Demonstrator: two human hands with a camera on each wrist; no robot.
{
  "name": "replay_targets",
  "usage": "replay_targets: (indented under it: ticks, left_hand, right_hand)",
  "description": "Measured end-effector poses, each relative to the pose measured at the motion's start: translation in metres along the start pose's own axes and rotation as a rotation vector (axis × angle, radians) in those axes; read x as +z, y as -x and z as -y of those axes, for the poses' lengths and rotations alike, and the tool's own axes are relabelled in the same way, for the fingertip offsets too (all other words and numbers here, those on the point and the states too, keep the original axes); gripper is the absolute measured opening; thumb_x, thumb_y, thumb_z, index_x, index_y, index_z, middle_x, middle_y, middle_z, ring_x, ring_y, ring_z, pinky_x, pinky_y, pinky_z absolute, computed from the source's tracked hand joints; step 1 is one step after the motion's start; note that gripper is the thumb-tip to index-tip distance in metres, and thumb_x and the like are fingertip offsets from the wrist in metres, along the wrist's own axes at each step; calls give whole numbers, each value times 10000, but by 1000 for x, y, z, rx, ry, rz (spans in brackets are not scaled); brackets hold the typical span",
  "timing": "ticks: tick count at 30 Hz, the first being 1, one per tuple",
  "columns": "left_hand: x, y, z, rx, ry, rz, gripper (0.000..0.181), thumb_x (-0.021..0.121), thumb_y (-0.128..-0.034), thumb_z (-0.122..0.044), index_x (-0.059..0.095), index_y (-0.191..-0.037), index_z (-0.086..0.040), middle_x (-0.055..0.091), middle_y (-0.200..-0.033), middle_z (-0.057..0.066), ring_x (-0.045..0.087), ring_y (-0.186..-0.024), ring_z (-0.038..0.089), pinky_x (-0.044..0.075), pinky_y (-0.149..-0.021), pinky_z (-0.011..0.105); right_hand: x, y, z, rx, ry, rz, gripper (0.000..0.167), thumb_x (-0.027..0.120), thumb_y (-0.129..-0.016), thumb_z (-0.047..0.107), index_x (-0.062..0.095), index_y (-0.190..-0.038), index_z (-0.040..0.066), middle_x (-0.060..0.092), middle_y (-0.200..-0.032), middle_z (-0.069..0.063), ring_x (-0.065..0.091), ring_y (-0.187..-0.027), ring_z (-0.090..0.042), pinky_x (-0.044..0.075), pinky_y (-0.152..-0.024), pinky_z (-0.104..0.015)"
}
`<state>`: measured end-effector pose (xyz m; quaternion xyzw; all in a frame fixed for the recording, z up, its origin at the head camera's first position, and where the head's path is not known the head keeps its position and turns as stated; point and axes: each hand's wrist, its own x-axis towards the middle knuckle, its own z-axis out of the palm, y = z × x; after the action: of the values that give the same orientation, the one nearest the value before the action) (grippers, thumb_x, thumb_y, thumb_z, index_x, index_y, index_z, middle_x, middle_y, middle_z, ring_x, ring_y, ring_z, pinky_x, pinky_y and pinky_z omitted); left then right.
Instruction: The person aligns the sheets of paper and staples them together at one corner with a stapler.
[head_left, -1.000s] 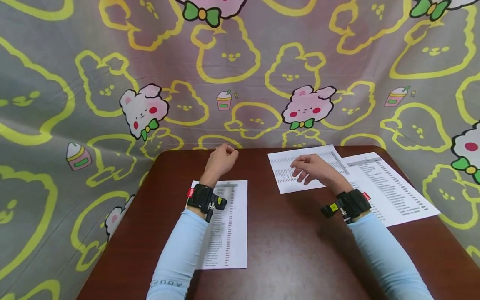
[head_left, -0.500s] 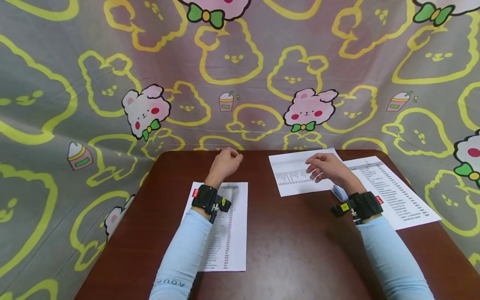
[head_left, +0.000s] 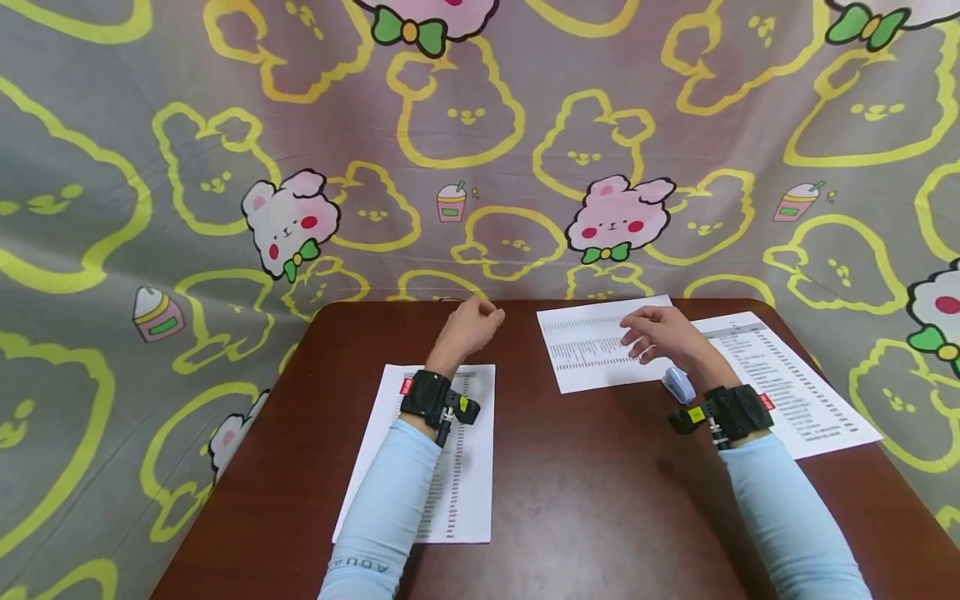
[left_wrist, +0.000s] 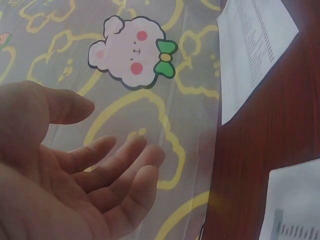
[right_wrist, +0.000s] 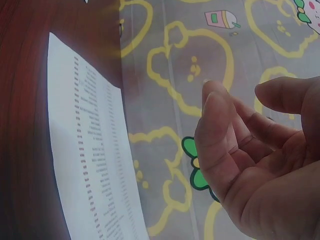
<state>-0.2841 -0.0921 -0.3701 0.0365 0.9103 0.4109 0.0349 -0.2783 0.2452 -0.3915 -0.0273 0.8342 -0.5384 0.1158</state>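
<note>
On tbl (head_left: 570, 467) | blue obj (head_left: 679, 386) nr R hand (head_left: 670, 337) | L arm (head_left: 382, 508) over sheet (head_left: 471, 467)

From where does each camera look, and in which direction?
Head: worn on the head, facing forward and down over the brown wooden table; left hand, right hand, light-blue fabric sleeves.
Left wrist: on that wrist, facing a grey cartoon-patterned cloth backdrop; left hand.
Right wrist: on that wrist, facing backdrop and table; right hand.
Both wrist views share backdrop and white printed paper.
</note>
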Motion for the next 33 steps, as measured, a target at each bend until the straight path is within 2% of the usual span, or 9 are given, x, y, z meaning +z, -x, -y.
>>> replay_targets:
  ticks: [2,4,7,11,14,17,20,26,33]
  left_hand:
    - [5,0,0,-2,6,11,351,520,-972,-413,581,-1185,-140,615,-1035,51,579,-878,214,455,-714,325]
    - [9,-1,-1,-4,19,18,342,524,-969,-409,585,-1170,-139,603,-964,43,575,-805,199,450,-664,300]
    - [12,-3,-2,-10,69,38,344,527,-970,-403,575,-1173,-129,598,-933,47,587,-782,196,461,-647,285]
    - [17,-3,-4,-25,116,74,367,530,-971,-406,558,-1202,-123,629,-989,65,618,-866,190,485,-672,272]
    - [21,-2,-4,-35,114,89,374,538,-969,-409,549,-1217,-129,631,-994,62,623,-880,209,480,-671,270]
    - [25,-3,-5,-29,119,82,374,555,-964,-400,547,-1216,-123,626,-965,62,626,-868,253,464,-654,280]
    - [28,-3,-7,-21,132,64,387,563,-959,-400,547,-1221,-116,632,-987,70,637,-878,263,476,-654,283]
    - [37,-5,-9,-41,159,72,431,564,-953,-400,532,-1266,-105,616,-1145,88,662,-935,282,538,-732,322]
    - [46,-3,-8,-57,170,82,452,576,-954,-397,526,-1290,-98,620,-1174,104,668,-903,262,555,-770,347]
  right_hand:
    - [-1,3,-1,-3,3,-6,407,536,-1011,293,567,-1245,-39,711,-937,-137,714,-756,-269,579,-650,-319]
    - [-3,4,0,0,8,-14,410,536,-1011,296,567,-1248,-38,709,-886,-62,712,-741,-246,581,-656,-316]
    - [-8,4,2,6,13,-36,418,541,-1008,308,565,-1252,-30,707,-881,-52,710,-730,-225,583,-657,-310]
    - [-13,4,1,7,28,-49,425,540,-1009,314,565,-1257,-30,715,-927,-94,710,-714,-199,579,-652,-302]
    - [-15,4,-1,14,47,-44,431,535,-1010,316,562,-1263,-32,720,-935,-92,710,-720,-198,576,-651,-298]
    - [-17,3,-3,13,79,-54,422,531,-1011,317,571,-1250,-28,723,-939,-96,711,-732,-216,568,-636,-292]
    - [-20,1,-6,4,121,-81,397,522,-1015,305,588,-1226,-24,721,-991,-167,714,-740,-245,553,-613,-282]
    - [-27,-3,-14,26,197,-103,388,505,-1018,301,581,-1216,-25,693,-1069,-248,682,-664,-172,521,-601,-282]
    - [-32,-3,-21,60,248,-115,393,492,-1022,305,578,-1217,-26,686,-1073,-248,659,-643,-142,498,-611,-294]
